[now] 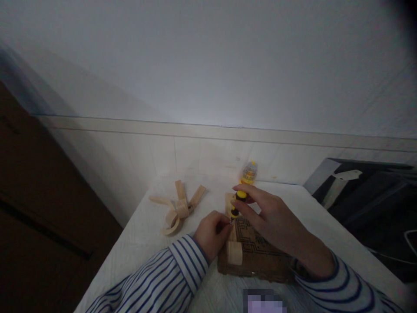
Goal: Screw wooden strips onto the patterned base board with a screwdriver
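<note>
My right hand [272, 219] pinches the top of a small yellow and black screwdriver [237, 203], held upright with its tip down. My left hand [212, 234] is closed beside the tip, fingers pinched on a light wooden piece [232, 237] or something tiny there that I cannot make out. The wooden piece stands on a brown patterned board [257, 254] that lies on the white table [137, 243]. Both sleeves are white with blue stripes.
A cluster of joined light wooden strips [178, 208] lies on the table to the left. A small yellow bottle [249, 173] stands behind the hands near the wall. A dark flat object [368, 204] leans at the right. A brown door or cabinet [39, 208] fills the left.
</note>
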Action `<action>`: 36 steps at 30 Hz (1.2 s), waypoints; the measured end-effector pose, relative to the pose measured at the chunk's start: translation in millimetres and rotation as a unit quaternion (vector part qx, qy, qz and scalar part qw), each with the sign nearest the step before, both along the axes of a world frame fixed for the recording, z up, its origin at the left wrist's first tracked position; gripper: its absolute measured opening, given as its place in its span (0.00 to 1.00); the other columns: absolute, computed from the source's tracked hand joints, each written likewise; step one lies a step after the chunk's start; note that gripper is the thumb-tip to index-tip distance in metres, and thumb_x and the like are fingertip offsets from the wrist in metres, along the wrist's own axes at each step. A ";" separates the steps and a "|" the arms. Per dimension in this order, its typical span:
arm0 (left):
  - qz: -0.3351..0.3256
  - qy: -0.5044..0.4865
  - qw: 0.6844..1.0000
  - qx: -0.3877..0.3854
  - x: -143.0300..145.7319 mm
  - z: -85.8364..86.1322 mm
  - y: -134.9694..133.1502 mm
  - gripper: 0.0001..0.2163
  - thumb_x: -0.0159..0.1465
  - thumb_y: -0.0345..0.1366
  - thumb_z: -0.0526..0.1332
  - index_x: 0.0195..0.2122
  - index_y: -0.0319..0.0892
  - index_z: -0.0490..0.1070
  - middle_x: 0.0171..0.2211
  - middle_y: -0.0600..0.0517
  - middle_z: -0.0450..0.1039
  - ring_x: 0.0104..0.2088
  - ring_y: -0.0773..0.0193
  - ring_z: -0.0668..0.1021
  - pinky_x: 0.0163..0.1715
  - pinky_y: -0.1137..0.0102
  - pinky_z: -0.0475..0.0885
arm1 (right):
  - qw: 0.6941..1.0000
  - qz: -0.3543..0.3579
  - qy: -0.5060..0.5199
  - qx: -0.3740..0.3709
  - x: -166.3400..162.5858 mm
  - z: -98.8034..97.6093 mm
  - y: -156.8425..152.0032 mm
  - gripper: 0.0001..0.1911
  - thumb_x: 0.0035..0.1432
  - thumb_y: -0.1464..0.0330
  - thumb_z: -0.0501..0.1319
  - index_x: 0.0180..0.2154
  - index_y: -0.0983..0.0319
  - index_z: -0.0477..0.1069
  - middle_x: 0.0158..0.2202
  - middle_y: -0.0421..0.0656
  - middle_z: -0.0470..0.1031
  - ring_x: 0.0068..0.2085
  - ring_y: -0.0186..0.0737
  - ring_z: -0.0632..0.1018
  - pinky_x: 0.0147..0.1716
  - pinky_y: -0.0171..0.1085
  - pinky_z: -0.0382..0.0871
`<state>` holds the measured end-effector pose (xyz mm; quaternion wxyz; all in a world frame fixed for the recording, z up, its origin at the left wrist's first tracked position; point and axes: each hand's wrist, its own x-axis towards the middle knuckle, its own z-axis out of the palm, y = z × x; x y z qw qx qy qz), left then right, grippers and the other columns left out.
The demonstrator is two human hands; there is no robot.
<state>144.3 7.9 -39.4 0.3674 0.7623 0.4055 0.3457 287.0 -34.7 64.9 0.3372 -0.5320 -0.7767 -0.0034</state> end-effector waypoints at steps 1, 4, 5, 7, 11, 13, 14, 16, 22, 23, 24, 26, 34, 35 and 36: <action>0.000 0.000 1.000 -0.001 0.0 0.1 0.0 0.03 0.56 0.32 0.58 0.28 0.39 0.69 0.24 0.53 0.67 0.25 0.67 0.69 0.25 0.73 0.63 | 1.000 0.000 -0.007 -0.007 0.5 0.6 -0.8 0.17 0.59 0.64 0.53 0.48 0.64 0.64 0.41 0.48 0.75 0.40 0.42 0.76 0.39 0.43 0.72; 0.001 0.003 1.000 -0.007 0.4 0.4 -0.3 0.03 0.56 0.33 0.58 0.28 0.39 0.69 0.24 0.53 0.67 0.25 0.67 0.69 0.25 0.73 0.62 | 0.999 0.009 -0.037 -0.024 3.8 3.2 -3.9 0.20 0.61 0.65 0.51 0.52 0.66 0.61 0.44 0.50 0.74 0.43 0.42 0.75 0.42 0.43 0.71; 0.001 0.003 1.000 -0.009 0.6 0.6 -0.4 0.03 0.56 0.33 0.58 0.28 0.39 0.69 0.23 0.53 0.67 0.25 0.67 0.69 0.25 0.73 0.62 | 0.998 0.014 -0.047 -0.025 5.3 4.2 -4.8 0.20 0.61 0.66 0.49 0.53 0.66 0.60 0.46 0.50 0.73 0.44 0.42 0.75 0.43 0.43 0.70; 0.002 0.003 1.000 -0.009 0.9 0.8 -0.5 0.03 0.56 0.32 0.58 0.28 0.39 0.69 0.23 0.54 0.67 0.25 0.67 0.69 0.25 0.73 0.62 | 0.997 0.020 -0.067 -0.021 8.2 5.9 -5.9 0.20 0.62 0.67 0.48 0.54 0.67 0.60 0.49 0.51 0.71 0.48 0.42 0.73 0.46 0.43 0.68; 0.003 -0.003 1.000 -0.007 0.8 0.0 -0.2 0.04 0.56 0.33 0.58 0.28 0.39 0.69 0.23 0.53 0.68 0.25 0.67 0.69 0.25 0.73 0.63 | 0.996 0.020 -0.087 -0.020 10.6 7.5 -5.9 0.20 0.62 0.67 0.47 0.54 0.68 0.60 0.52 0.52 0.69 0.50 0.42 0.71 0.49 0.44 0.66; 0.000 -0.004 1.000 -0.005 0.5 -0.4 0.0 0.03 0.56 0.33 0.58 0.28 0.39 0.69 0.23 0.53 0.68 0.25 0.67 0.69 0.25 0.73 0.63 | 0.996 0.021 -0.086 -0.021 10.0 7.8 -6.0 0.20 0.62 0.67 0.47 0.53 0.68 0.61 0.51 0.51 0.69 0.50 0.42 0.71 0.49 0.44 0.66; -0.002 -0.004 1.000 -0.005 0.3 -0.4 0.0 0.03 0.56 0.33 0.58 0.28 0.39 0.68 0.23 0.53 0.68 0.25 0.67 0.69 0.25 0.73 0.63 | 0.996 0.022 -0.084 -0.022 9.4 7.9 -6.2 0.19 0.62 0.67 0.48 0.53 0.67 0.61 0.51 0.51 0.70 0.50 0.42 0.72 0.48 0.44 0.67; -0.003 -0.005 1.000 -0.004 0.1 -0.1 -0.2 0.03 0.56 0.32 0.58 0.28 0.39 0.68 0.23 0.54 0.68 0.25 0.67 0.69 0.25 0.73 0.63 | 0.997 0.024 -0.075 -0.022 8.3 8.1 -6.6 0.19 0.62 0.67 0.48 0.53 0.66 0.62 0.50 0.50 0.71 0.48 0.41 0.73 0.47 0.43 0.68; -0.003 -0.004 1.000 -0.008 0.1 1.1 -1.6 0.03 0.56 0.33 0.57 0.29 0.39 0.68 0.23 0.54 0.67 0.25 0.67 0.68 0.24 0.73 0.62 | 0.998 0.032 -0.049 -0.018 6.9 7.6 -7.0 0.16 0.61 0.67 0.50 0.50 0.62 0.63 0.46 0.48 0.74 0.45 0.43 0.75 0.44 0.44 0.70; -0.003 -0.004 1.000 -0.009 0.1 1.1 -1.6 0.03 0.56 0.33 0.58 0.28 0.39 0.68 0.23 0.54 0.67 0.25 0.67 0.68 0.24 0.73 0.62 | 0.998 0.032 -0.043 -0.014 6.7 7.5 -6.9 0.16 0.61 0.67 0.50 0.50 0.62 0.64 0.45 0.47 0.74 0.44 0.43 0.75 0.43 0.44 0.70; -0.002 -0.005 1.000 -0.010 0.2 1.2 -1.6 0.03 0.56 0.33 0.58 0.28 0.39 0.68 0.23 0.54 0.67 0.25 0.67 0.68 0.24 0.73 0.62 | 0.999 0.032 -0.038 -0.011 6.5 7.5 -6.8 0.15 0.61 0.67 0.51 0.49 0.62 0.64 0.45 0.47 0.74 0.44 0.43 0.75 0.43 0.44 0.70; -0.001 -0.006 1.000 -0.013 0.3 1.6 -1.7 0.03 0.56 0.33 0.58 0.28 0.39 0.68 0.23 0.54 0.67 0.25 0.67 0.68 0.24 0.73 0.62 | 0.999 0.031 -0.030 -0.012 5.6 7.7 -6.6 0.15 0.61 0.66 0.51 0.48 0.62 0.64 0.43 0.47 0.75 0.42 0.42 0.76 0.39 0.42 0.72; -0.003 -0.007 1.000 -0.020 0.1 4.8 -2.7 0.03 0.56 0.32 0.58 0.27 0.38 0.68 0.23 0.54 0.67 0.25 0.67 0.68 0.24 0.73 0.62 | 0.999 0.028 -0.002 -0.038 4.0 8.7 -5.7 0.11 0.60 0.67 0.53 0.45 0.62 0.65 0.38 0.45 0.75 0.37 0.39 0.77 0.26 0.34 0.71; -0.002 -0.007 1.000 -0.019 0.1 4.5 -2.7 0.03 0.56 0.32 0.58 0.27 0.38 0.68 0.22 0.54 0.67 0.25 0.67 0.68 0.24 0.73 0.62 | 0.999 0.030 0.000 -0.037 4.4 8.4 -5.4 0.11 0.60 0.67 0.53 0.44 0.61 0.65 0.38 0.45 0.75 0.36 0.39 0.77 0.26 0.33 0.70; -0.001 -0.007 1.000 -0.019 0.2 4.1 -2.6 0.03 0.56 0.32 0.58 0.27 0.38 0.68 0.22 0.54 0.66 0.24 0.67 0.68 0.24 0.73 0.61 | 0.999 0.031 0.002 -0.036 4.9 8.1 -5.1 0.10 0.60 0.67 0.53 0.44 0.61 0.65 0.38 0.45 0.75 0.36 0.39 0.77 0.25 0.33 0.70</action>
